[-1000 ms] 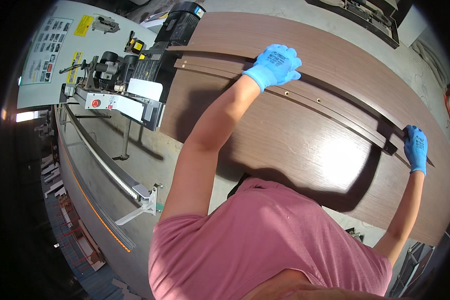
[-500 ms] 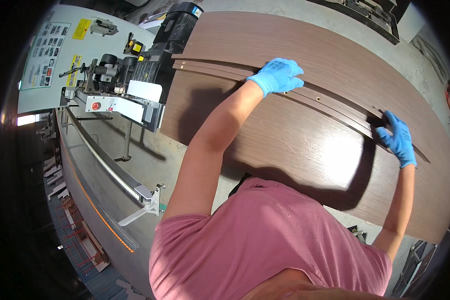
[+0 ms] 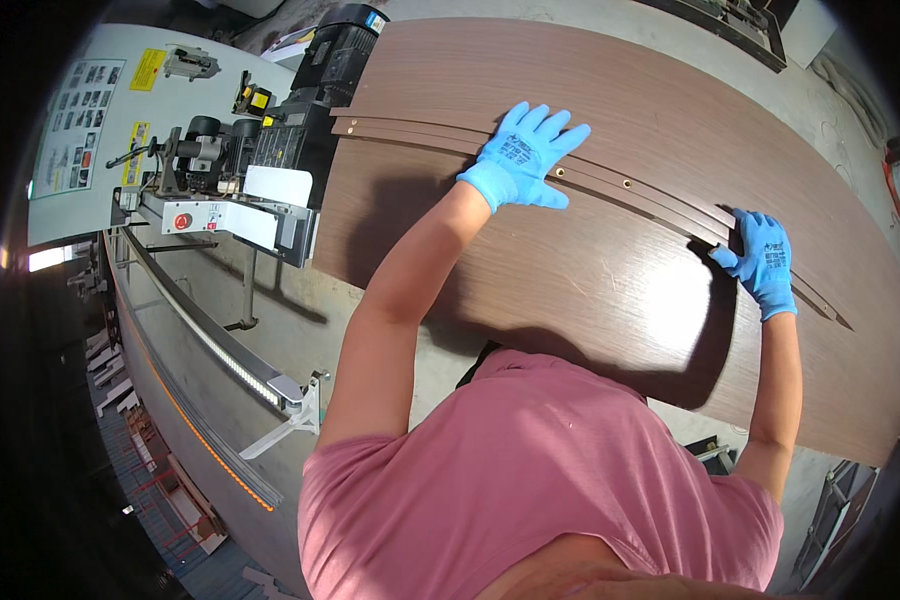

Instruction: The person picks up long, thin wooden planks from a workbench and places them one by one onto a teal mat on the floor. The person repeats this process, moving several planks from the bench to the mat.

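Long, narrow brown wood-grain strips (image 3: 670, 210) lie side by side across a large brown wood-grain panel (image 3: 530, 255). Several round brass-coloured fittings show along them. My left hand (image 3: 523, 158), in a blue glove, is spread out over the strips left of their middle, with nothing held in it. Whether its palm presses on them is hidden. Toward the strips' right end, my right hand (image 3: 764, 255), gloved in blue too, bends its fingers over the far edge, with the thumb at the near edge. Beyond that hand the pointed right ends stick out.
Left of the panel stands a machine with a black motor (image 3: 335, 50), a red button (image 3: 183, 221) and a pale cover. A metal rail (image 3: 205, 325) runs below it. Dark equipment (image 3: 725, 25) stands beyond the far right edge. My body is close to the panel's near edge.
My left hand has shifted slightly left and its fingers have spread. My right hand has moved left and closed over the strips, which now lie closer together.
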`<state>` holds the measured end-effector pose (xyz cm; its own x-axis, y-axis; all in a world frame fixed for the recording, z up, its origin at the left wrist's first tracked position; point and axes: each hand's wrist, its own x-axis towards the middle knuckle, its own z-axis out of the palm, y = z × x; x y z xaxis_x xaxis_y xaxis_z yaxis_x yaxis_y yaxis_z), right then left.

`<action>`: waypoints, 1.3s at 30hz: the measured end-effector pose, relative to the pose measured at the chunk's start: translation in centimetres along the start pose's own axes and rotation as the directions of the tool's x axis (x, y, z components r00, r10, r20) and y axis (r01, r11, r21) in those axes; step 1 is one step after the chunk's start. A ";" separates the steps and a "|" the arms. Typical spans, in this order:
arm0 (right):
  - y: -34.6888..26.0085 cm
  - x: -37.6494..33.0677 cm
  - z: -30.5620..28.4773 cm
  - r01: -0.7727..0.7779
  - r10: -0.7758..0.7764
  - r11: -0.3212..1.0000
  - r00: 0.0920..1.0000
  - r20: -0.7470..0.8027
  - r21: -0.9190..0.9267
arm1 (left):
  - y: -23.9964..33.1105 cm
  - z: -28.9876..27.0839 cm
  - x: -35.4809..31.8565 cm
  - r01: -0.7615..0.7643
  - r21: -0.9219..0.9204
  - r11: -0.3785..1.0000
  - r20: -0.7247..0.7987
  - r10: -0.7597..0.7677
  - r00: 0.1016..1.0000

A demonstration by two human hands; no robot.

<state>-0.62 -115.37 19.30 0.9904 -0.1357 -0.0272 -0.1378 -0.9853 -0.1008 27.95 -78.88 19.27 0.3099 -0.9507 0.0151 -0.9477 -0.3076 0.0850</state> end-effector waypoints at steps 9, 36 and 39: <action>2.3 -0.3 1.7 0.062 -0.059 0.998 0.995 -0.075 0.033 | 0.2 1.9 -1.1 0.092 0.053 0.994 -0.189 -0.080 0.979; -1.6 0.8 1.8 0.047 -0.048 0.999 0.998 -0.049 -0.013 | 0.6 1.5 -0.5 0.167 0.073 0.983 -0.023 -0.165 0.986; -0.9 0.2 2.6 0.051 -0.053 0.998 0.996 -0.072 -0.027 | 1.5 0.1 0.0 0.189 0.100 0.977 0.108 -0.200 0.974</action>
<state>-0.31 -114.19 16.76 0.9947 -0.0904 0.0497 -0.0865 -0.9934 -0.0754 26.54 -79.31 19.28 0.4827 -0.8689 -0.1099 -0.8748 -0.4842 -0.0138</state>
